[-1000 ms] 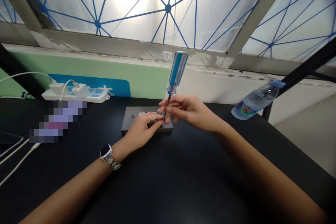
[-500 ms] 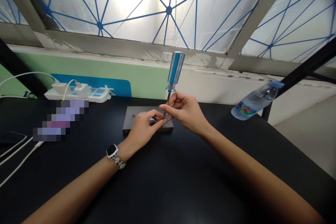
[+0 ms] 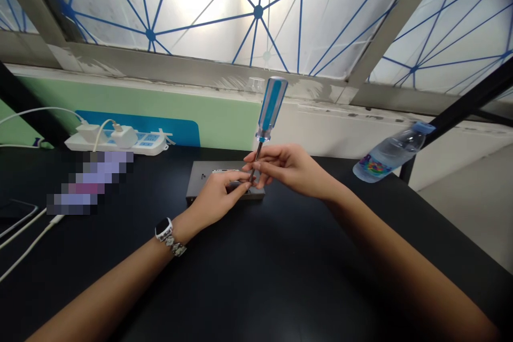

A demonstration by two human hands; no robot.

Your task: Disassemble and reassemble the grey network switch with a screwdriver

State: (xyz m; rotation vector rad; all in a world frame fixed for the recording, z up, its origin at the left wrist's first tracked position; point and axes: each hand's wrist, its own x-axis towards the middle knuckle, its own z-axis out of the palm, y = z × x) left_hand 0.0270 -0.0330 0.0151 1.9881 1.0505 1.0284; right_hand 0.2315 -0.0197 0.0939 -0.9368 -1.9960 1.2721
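A screwdriver with a clear and blue handle stands nearly upright, tilted slightly right at the top. My right hand pinches its metal shaft below the handle, thumb against fingers. At the lower end of the shaft, the thumb and index finger of my left hand close around it. The screwdriver's tip is hidden by these fingers. Beneath both hands lies a flat dark grey box, its middle largely covered by my left hand. Something light-coloured shows on its top, too covered to name.
A white power strip with plugged-in chargers lies at the back left. Near it are a blurred-out item, cables and a dark phone-like object. A water bottle leans against a black post at right. The window stands behind the black table.
My right hand's fingers have shifted on the shaft, with the fingertips reaching further left. The screwdriver's handle leans a little more to the right. My left hand keeps its pinch.
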